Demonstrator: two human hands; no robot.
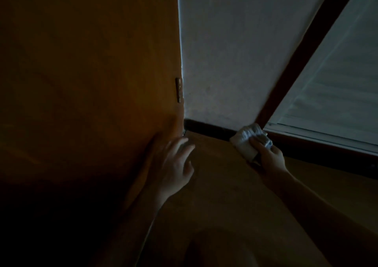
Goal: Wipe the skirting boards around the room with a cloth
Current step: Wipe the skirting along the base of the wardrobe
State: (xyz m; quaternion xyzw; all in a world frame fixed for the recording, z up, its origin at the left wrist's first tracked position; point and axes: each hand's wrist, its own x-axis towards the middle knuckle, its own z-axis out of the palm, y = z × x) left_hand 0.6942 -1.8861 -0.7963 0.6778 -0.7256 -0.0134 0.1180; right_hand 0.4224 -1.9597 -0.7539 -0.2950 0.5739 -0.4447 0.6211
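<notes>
Two hands: right hand (270, 156) fingers grip crumpled white cloth (248, 138) against dark wooden skirting board (208, 128); board runs left twd left hand (173, 164), fingers splayed, empty.

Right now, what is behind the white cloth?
The cloth, gripped by the right hand, sits against the dark skirting board in the corner. The board shows to its left; the stretch behind the cloth is covered.

Very dim, grainy. Pale daylight from window (337, 86) at right, thin slit along door (81, 72) edge. White cloth (245, 141) catches light. Lower left near black. Blur on left hand (173, 164).
</notes>
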